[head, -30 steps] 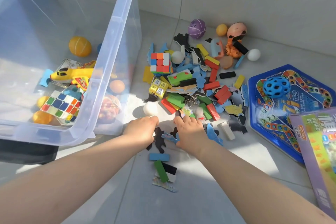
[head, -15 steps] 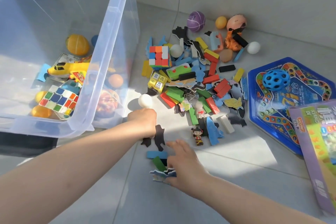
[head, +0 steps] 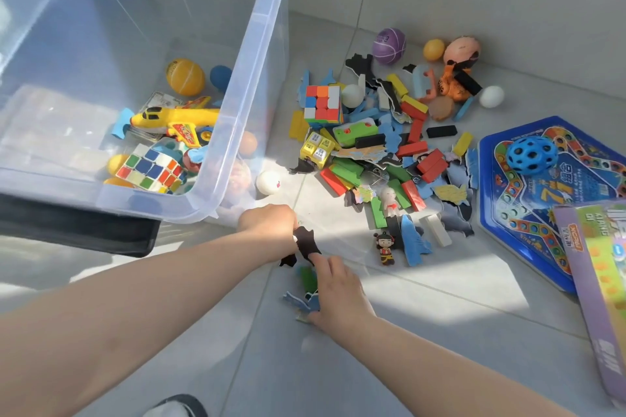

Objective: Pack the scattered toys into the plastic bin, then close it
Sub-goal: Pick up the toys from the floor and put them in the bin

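Plainly, black piece (head: 306, 242) juts from left grip (head: 267, 223).

black piece (head: 306, 242) picked up, left hand (head: 267, 223) gripping

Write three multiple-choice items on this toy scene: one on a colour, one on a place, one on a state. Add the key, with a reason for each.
1. What colour is the toy aeroplane inside the clear plastic bin?
A) green B) yellow C) purple

2. Where does the blue holed rubber ball lie?
A) on the blue hexagonal game board B) in that bin C) on the bare floor

3. How does the bin stand?
A) lidded B) tipped on its side C) upright and open on top

Key: 1 B, its body is plainly yellow; 2 A, the ball sits on the board's printed face; 3 C, no lid covers the rim.
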The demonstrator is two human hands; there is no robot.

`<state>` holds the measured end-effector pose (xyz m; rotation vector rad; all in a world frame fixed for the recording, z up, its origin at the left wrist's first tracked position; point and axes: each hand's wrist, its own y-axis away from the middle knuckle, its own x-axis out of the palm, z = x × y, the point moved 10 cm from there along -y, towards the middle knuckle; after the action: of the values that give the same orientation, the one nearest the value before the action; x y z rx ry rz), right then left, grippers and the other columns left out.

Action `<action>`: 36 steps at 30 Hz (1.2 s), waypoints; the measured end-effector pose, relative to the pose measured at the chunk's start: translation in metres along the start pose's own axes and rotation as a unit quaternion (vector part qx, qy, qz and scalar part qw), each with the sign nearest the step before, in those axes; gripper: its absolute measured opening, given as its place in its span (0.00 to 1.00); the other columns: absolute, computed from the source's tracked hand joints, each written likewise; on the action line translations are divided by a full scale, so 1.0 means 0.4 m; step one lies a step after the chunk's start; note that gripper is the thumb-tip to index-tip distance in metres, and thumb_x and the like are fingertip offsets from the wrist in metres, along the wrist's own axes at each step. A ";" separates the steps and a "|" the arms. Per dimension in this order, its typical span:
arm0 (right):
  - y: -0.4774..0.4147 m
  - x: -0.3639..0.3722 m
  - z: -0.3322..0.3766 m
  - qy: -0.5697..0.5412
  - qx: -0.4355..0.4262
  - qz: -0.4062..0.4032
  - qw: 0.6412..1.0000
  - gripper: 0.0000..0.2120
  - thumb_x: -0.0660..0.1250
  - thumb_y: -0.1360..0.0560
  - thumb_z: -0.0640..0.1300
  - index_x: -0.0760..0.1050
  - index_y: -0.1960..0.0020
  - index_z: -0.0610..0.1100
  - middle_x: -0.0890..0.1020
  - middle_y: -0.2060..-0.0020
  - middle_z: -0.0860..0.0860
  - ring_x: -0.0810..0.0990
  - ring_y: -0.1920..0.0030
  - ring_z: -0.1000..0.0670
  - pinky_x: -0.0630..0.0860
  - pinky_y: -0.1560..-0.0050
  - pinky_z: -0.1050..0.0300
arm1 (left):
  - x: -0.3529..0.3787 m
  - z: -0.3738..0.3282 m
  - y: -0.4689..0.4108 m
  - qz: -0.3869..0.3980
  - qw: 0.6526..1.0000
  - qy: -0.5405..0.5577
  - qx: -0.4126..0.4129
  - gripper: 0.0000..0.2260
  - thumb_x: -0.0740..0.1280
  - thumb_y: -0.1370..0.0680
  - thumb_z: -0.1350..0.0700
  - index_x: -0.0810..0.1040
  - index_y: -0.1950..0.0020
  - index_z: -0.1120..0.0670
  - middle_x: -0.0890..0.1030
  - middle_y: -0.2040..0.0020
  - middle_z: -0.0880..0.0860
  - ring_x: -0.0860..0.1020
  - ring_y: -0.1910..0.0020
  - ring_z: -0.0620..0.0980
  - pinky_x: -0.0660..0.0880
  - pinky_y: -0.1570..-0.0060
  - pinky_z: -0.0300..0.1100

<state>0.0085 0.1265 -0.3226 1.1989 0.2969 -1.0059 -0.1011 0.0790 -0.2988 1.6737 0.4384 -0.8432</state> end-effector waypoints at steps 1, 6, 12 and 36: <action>0.000 0.001 -0.009 -0.020 0.009 0.000 1.000 0.40 0.70 0.29 0.47 0.50 0.26 0.46 0.65 0.36 0.44 0.67 0.35 0.45 0.63 0.35 0.55 | -0.010 -0.002 0.005 -0.012 1.000 0.002 0.004 0.06 0.67 0.29 0.57 0.78 0.53 0.52 0.81 0.53 0.51 0.77 0.53 0.53 0.65 0.65 0.35; 0.014 0.017 -0.051 -0.075 0.067 -0.004 0.995 0.23 0.66 0.26 0.47 0.63 0.35 0.42 0.69 0.37 0.45 0.69 0.36 0.45 0.67 0.40 0.56 | -0.067 -0.011 0.036 -0.081 0.996 0.017 0.016 0.11 0.64 0.25 0.53 0.77 0.43 0.50 0.79 0.43 0.53 0.76 0.42 0.55 0.67 0.52 0.39; 0.031 0.011 -0.042 -0.067 0.051 -0.004 0.996 0.09 0.60 0.24 0.42 0.66 0.45 0.46 0.70 0.38 0.44 0.67 0.37 0.45 0.65 0.40 0.57 | -0.125 -0.060 0.096 -0.136 0.987 0.071 0.053 0.07 0.64 0.26 0.53 0.78 0.49 0.50 0.80 0.46 0.51 0.73 0.43 0.53 0.63 0.55 0.38; 0.142 -0.596 0.163 -0.418 -0.108 -0.229 0.872 0.05 0.65 0.25 0.40 0.69 0.52 0.46 0.76 0.65 0.51 0.79 0.67 0.58 0.72 0.71 0.68 | -0.598 0.294 0.359 -0.459 0.841 0.282 -0.047 0.08 0.71 0.29 0.54 0.80 0.52 0.51 0.76 0.56 0.51 0.74 0.53 0.55 0.69 0.51 0.44</action>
<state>-0.0998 0.1867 -0.1015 0.4015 -0.0080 -1.7577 -0.1997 -0.0378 -0.0374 1.5671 1.7620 -0.9426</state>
